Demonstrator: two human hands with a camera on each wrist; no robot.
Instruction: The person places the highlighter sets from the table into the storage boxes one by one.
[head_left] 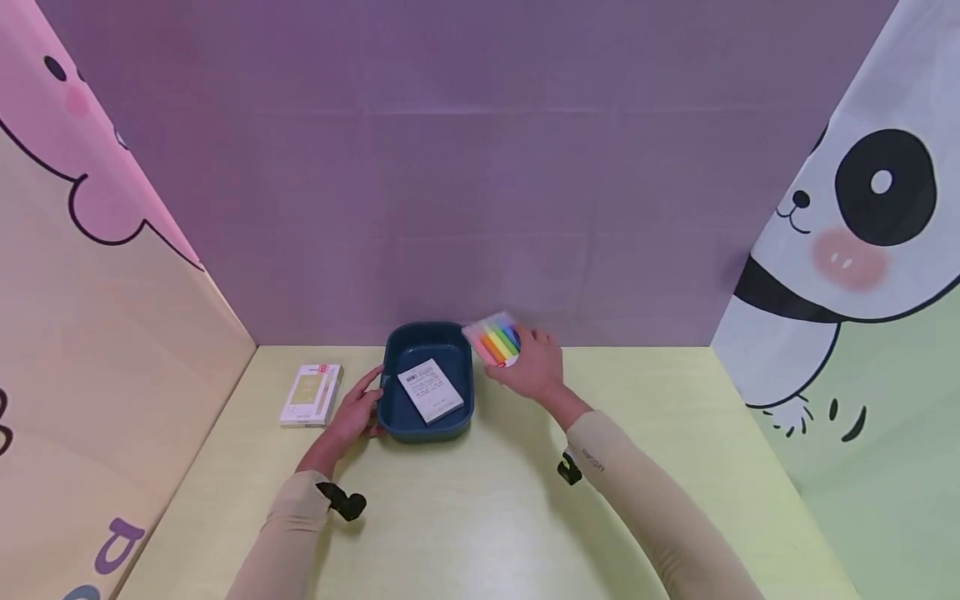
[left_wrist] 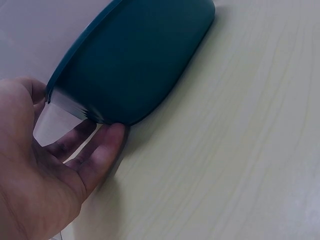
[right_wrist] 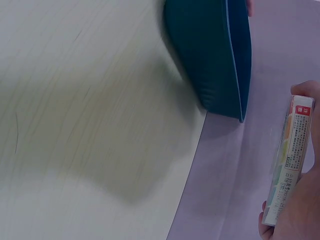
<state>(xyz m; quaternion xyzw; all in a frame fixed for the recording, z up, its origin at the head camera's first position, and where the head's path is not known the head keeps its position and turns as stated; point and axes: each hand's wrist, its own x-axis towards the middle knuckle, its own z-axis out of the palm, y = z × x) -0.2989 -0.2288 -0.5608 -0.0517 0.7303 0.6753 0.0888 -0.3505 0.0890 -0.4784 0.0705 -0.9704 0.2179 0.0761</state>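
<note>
My left hand (head_left: 355,414) holds the left side of a dark teal plastic bin (head_left: 427,435). In the left wrist view, its fingers (left_wrist: 107,150) touch the bin's lower wall and the upper part of the hand meets the rim. Inside the bin lies a white rectangular block with printed text (head_left: 431,390), tilted askew. Beyond the bin's right rim, my right hand (head_left: 534,367) grips a flat clear box of rainbow-coloured sticks (head_left: 495,340) above the table. The right wrist view shows this box's printed side label (right_wrist: 295,145). Some of the right fingers are hidden behind the box.
A white box with a gold panel (head_left: 311,395) lies on the pale wooden table (head_left: 450,525), left of my left hand. A purple backdrop (head_left: 480,167) stands behind the table. Cartoon-printed panels (head_left: 832,350) flank both sides.
</note>
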